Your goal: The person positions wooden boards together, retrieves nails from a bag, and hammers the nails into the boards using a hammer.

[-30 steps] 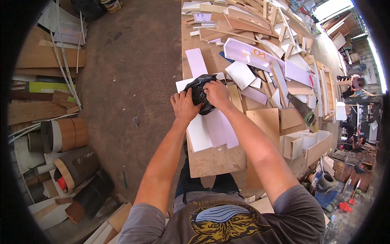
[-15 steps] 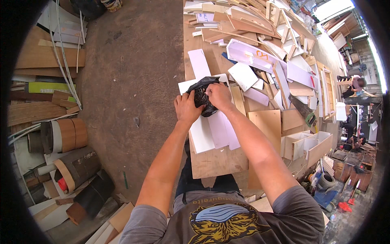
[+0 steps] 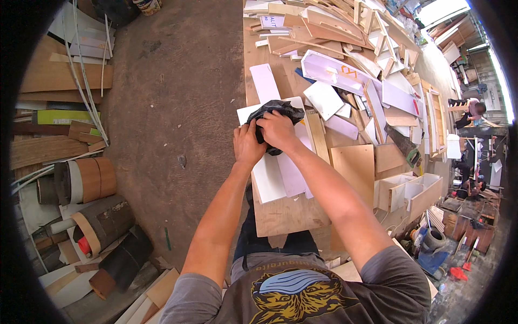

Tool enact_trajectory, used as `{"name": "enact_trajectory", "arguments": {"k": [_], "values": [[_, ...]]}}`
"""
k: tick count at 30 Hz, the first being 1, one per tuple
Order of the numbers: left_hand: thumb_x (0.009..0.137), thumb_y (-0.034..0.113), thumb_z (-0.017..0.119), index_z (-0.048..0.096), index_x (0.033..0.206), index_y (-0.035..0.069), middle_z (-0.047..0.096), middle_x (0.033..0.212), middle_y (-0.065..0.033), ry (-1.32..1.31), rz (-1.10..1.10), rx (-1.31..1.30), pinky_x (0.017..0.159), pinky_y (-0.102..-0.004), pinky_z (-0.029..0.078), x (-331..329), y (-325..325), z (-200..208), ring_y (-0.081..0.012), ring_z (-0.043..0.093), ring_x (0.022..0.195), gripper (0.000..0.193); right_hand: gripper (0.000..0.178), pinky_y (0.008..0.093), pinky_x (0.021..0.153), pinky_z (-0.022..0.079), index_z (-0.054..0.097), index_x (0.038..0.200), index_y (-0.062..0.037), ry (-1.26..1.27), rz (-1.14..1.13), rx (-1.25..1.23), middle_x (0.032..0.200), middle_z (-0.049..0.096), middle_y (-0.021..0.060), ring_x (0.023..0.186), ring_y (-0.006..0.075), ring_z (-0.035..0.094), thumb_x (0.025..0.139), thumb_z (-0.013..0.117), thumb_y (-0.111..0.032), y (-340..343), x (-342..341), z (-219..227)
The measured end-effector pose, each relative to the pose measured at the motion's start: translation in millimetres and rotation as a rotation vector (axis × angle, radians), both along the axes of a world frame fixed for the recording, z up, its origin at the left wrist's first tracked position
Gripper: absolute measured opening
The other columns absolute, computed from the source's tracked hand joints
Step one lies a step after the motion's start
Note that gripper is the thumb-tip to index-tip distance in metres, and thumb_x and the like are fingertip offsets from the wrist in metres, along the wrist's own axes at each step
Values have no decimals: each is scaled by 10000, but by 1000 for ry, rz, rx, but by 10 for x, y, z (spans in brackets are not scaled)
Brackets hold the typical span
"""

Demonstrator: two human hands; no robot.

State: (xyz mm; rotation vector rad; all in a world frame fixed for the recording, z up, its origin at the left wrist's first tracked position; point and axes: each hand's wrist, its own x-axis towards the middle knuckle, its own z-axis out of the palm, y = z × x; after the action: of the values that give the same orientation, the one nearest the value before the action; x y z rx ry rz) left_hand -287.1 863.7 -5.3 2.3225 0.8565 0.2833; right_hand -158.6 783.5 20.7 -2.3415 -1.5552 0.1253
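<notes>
A black plastic bag (image 3: pixel 290 111) lies on white and pale lilac boards (image 3: pixel 294 170) near the left edge of the workbench. My left hand (image 3: pixel 248 143) grips the bag's near left side, its fingers curled into the plastic. Across the top, my right hand (image 3: pixel 277 131) is closed on the gathered plastic, close beside the left. Folds and my fingers now hide what is inside the bag.
Wood offcuts (image 3: pixel 318 29) and white panels cover the far part of the bench (image 3: pixel 291 218). A handsaw (image 3: pixel 402 146) lies to the right, by a divided wooden box (image 3: pixel 407 191). Rolled sheets (image 3: pixel 102 227) stand at left. Another person (image 3: pixel 472 110) is far right.
My right hand has moved left and toward me, drawing plastic over the bag's mouth. The small dark metal pieces seen inside earlier are now covered.
</notes>
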Motion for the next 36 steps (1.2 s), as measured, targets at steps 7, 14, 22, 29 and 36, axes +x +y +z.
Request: {"name": "enact_trajectory", "arguments": {"k": [7, 14, 22, 29, 36], "values": [[726, 286, 954, 605, 1478, -15, 686, 1290, -221, -26, -1, -57, 1083, -496, 488, -56, 20, 91, -432, 594, 1200, 883, 119, 469, 784, 584, 791, 982, -122, 304, -215, 115, 957, 779, 47, 939, 350, 742, 895, 760, -197, 4, 71, -66], [762, 369, 944, 720, 1372, 70, 746, 1177, -142, -71, 35, -65, 1056, -502, 471, -60, 3, 135, -372, 629, 1184, 716, 148, 292, 672, 542, 761, 1009, 4, 1188, -519, 311, 850, 757, 78, 750, 140, 700, 1002, 728, -140, -140, 316, 38], [907, 303, 856, 840, 1141, 140, 776, 1043, -51, -298, 98, 80, 1203, -554, 284, 5, -224, 483, -264, 636, 1175, 285, 145, 285, 691, 539, 752, 1033, -33, 1482, -591, 412, 896, 761, 49, 750, 124, 697, 1032, 714, -173, -329, 226, 348], [958, 252, 813, 832, 1016, 128, 756, 972, -41, -433, 128, 43, 1185, -569, 318, 123, -407, 549, -258, 660, 1073, 138, 191, 273, 660, 530, 735, 941, -46, 1410, -555, 435, 889, 759, 46, 760, 112, 700, 1037, 722, -211, -619, 181, 317], [1007, 230, 739, 770, 983, 104, 776, 1052, -32, -249, -48, 259, 1208, -618, 294, -78, -355, 381, -295, 638, 1215, 132, 160, 440, 788, 590, 799, 1062, -114, 419, -306, 231, 922, 771, 120, 902, 318, 760, 1004, 690, -216, -935, -22, 417]]}}
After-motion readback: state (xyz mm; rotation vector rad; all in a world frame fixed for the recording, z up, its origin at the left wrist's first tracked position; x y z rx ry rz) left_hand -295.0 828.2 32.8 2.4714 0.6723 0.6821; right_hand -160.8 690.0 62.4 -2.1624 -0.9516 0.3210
